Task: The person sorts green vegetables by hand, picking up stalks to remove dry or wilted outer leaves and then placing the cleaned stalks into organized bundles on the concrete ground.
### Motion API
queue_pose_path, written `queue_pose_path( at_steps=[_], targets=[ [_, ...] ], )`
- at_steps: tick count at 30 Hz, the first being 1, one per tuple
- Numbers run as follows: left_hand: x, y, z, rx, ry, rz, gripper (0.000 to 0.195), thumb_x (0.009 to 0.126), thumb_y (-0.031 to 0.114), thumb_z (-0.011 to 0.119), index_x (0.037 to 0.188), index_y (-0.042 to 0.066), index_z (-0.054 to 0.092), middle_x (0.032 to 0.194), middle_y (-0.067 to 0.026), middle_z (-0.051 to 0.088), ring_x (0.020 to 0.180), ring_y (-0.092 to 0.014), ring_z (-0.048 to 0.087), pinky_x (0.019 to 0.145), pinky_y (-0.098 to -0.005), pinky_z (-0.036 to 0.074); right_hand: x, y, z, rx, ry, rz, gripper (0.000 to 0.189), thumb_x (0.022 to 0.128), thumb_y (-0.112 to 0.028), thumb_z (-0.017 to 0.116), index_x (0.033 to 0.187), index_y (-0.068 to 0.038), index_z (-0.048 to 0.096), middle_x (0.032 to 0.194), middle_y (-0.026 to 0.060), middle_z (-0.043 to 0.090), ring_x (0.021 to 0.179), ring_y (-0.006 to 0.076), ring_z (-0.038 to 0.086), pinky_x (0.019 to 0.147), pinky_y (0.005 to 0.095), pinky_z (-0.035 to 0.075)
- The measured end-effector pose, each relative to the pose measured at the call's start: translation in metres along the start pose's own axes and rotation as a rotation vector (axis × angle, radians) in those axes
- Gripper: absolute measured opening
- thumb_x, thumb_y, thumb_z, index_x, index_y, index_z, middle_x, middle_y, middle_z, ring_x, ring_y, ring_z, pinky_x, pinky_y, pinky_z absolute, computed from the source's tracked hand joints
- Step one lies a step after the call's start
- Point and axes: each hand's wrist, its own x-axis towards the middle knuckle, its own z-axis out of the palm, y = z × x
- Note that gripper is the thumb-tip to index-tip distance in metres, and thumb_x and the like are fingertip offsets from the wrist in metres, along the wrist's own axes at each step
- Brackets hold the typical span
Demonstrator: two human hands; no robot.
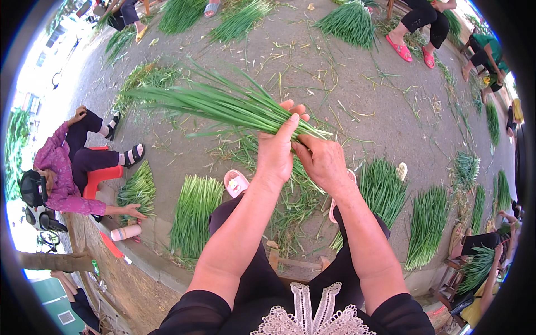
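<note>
A bunch of green garlic chives (234, 104) lies across my left hand (278, 144), its leaf tips fanned out to the left. My left thumb presses over the stalks near their pale cut ends. Close against it, my right hand (320, 161) has thumb and fingers pinched at the lower side of the stalk ends; what exactly they pinch is partly hidden. Loose chive leaves and trimmings (293, 217) are scattered on the ground between my feet, below both hands.
A pile of chives (196, 215) lies left of my legs, with more piles (382, 190) (427, 226) at right. A seated person (71, 167) reaches toward a smaller pile (140, 190) beside a pink bottle (126, 232). Other people sit around the paved ground (259, 67).
</note>
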Motion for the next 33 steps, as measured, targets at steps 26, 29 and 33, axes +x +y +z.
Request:
queue_pose_path(
  at_steps=[26, 29, 33],
  targets=[
    [0.002, 0.029, -0.014, 0.013, -0.067, -0.167, 0.034, 0.080, 0.005, 0.060, 0.112, 0.004, 0.049, 0.102, -0.0099, 0.058, 0.091, -0.023, 0.058, 0.077, -0.0369, 0.050, 0.000, 0.015, -0.017, 0.662, -0.127, 0.173, 0.030, 0.084, -0.021, 0.058, 0.100, 0.004, 0.057, 0.081, 0.0048, 0.060, 0.073, 0.0072, 0.051, 0.065, 0.0225, 0.043],
    [0.001, 0.032, -0.011, 0.049, -0.097, -0.175, 0.032, 0.081, 0.009, 0.059, 0.111, 0.004, 0.049, 0.102, -0.0103, 0.058, 0.090, -0.023, 0.058, 0.078, -0.0363, 0.050, 0.002, 0.019, -0.021, 0.688, -0.268, 0.309, 0.027, 0.086, -0.022, 0.055, 0.098, 0.003, 0.057, 0.070, -0.0013, 0.055, 0.064, 0.0041, 0.046, 0.055, 0.0206, 0.037],
    [0.001, 0.033, -0.011, 0.033, -0.126, -0.176, 0.030, 0.081, 0.011, 0.059, 0.110, 0.004, 0.051, 0.100, -0.0100, 0.059, 0.089, -0.022, 0.058, 0.078, -0.0355, 0.050, 0.003, 0.015, -0.024, 0.984, -0.228, 0.500, 0.024, 0.089, -0.020, 0.051, 0.094, 0.001, 0.060, 0.065, -0.0050, 0.052, 0.056, 0.0021, 0.043, 0.049, 0.0192, 0.034]
  ],
)
